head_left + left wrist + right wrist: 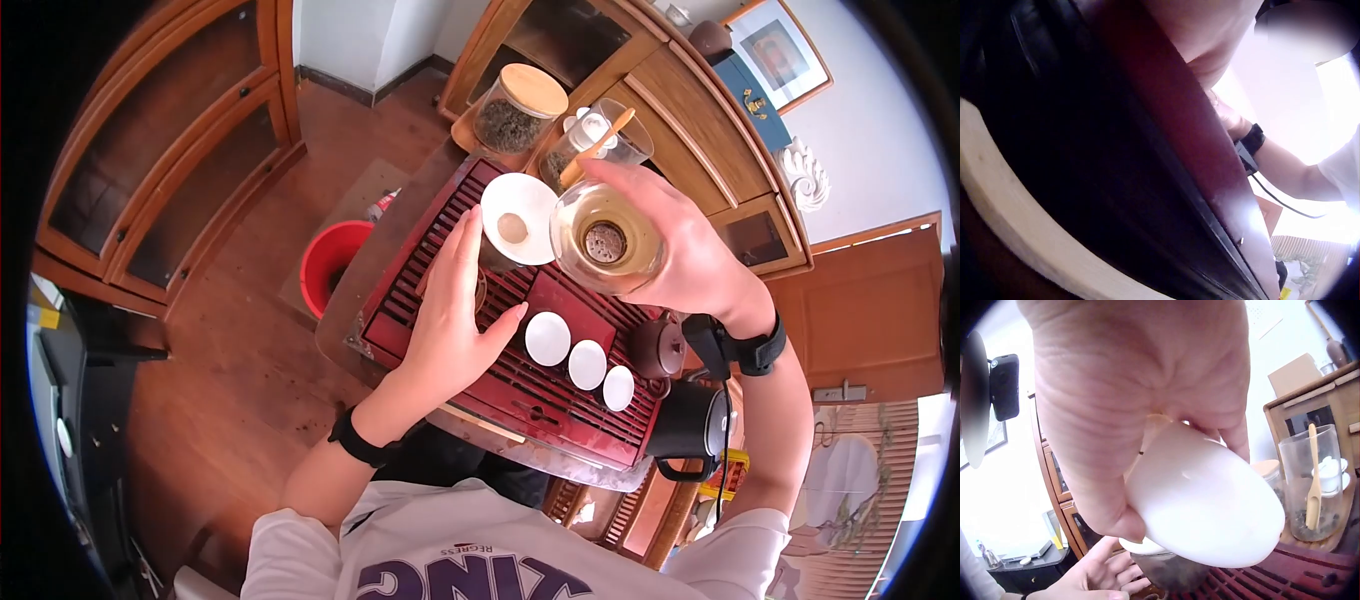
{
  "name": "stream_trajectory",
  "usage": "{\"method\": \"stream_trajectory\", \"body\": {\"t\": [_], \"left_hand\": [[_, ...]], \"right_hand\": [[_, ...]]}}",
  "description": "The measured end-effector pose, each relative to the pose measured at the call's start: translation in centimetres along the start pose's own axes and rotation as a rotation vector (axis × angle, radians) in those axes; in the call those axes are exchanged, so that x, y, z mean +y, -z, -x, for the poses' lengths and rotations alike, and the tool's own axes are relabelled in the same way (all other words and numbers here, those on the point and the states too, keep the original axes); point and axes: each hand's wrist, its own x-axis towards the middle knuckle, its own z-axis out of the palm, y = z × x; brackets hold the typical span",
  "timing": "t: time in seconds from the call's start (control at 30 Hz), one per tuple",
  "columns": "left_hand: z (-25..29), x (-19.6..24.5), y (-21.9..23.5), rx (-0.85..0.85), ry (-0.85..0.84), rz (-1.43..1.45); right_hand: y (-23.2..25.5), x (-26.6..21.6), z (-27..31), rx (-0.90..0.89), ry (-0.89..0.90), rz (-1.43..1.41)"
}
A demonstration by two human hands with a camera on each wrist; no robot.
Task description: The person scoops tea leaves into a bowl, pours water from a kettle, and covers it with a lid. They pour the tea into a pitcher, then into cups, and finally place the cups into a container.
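Note:
My right hand (690, 240) grips a round, tilted vessel (607, 240); its inside looks pale yellow around a brown perforated disc in the head view. From the right wrist, the same vessel (1210, 500) shows a smooth white outer wall. Its rim overlaps a white bowl-shaped strainer (518, 195) in the head view. Below the strainer's white rim (1141, 545) stands a dark, see-through container (1179, 572). My left hand (450, 310) spreads straight fingers beside that container, fingertips right at the rim. In the right wrist view the left hand (1100, 575) shows its palm, holding nothing.
On the red slatted tea tray (580, 310) several white cups (548, 339) stand in a row, beside a brown teapot (657, 347) and black kettle (688, 418). Behind are a wooden-lidded tea jar (507, 125) and a clear holder (1291, 462) with a wooden scoop (1314, 500). A red bucket (320, 265) stands on the floor.

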Motion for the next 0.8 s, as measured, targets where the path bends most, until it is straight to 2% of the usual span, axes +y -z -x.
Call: {"method": "stream_trajectory", "body": {"t": [0.8], "left_hand": [[0.4, 0.2, 0.1, 0.013, -0.036, -0.092]], "right_hand": [[0.7, -1.5, -2.4, -0.118, 0.060, 0.159]]}}
